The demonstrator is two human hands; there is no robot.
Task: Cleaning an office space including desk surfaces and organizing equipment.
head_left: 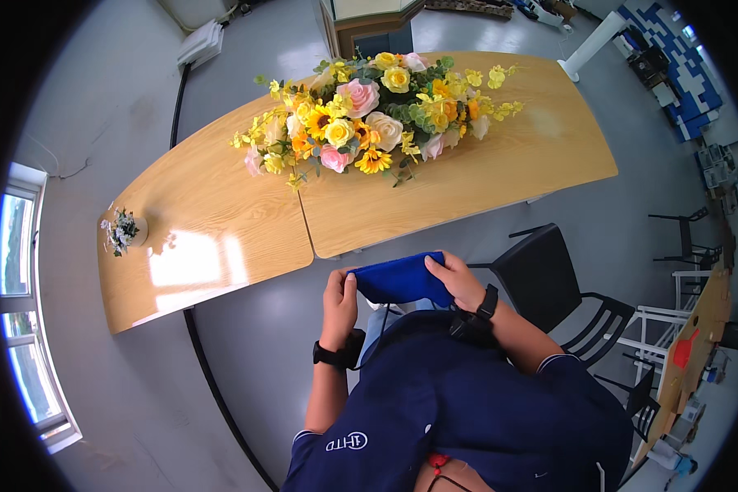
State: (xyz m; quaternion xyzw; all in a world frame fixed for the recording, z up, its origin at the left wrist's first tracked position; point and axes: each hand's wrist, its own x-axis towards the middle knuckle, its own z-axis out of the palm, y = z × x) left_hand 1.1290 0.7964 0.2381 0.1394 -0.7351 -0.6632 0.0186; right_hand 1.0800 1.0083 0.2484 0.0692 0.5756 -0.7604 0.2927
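Both hands raised before chest, left hand (339,302) and right hand (457,280) gripping blue cloth (400,279) ends.

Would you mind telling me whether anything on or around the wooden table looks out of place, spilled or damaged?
Nothing stands out. The flower arrangement lies intact on the wooden table, the small potted plant stands upright near its left end, and the left hand and right hand hold a blue cloth before the table edge.
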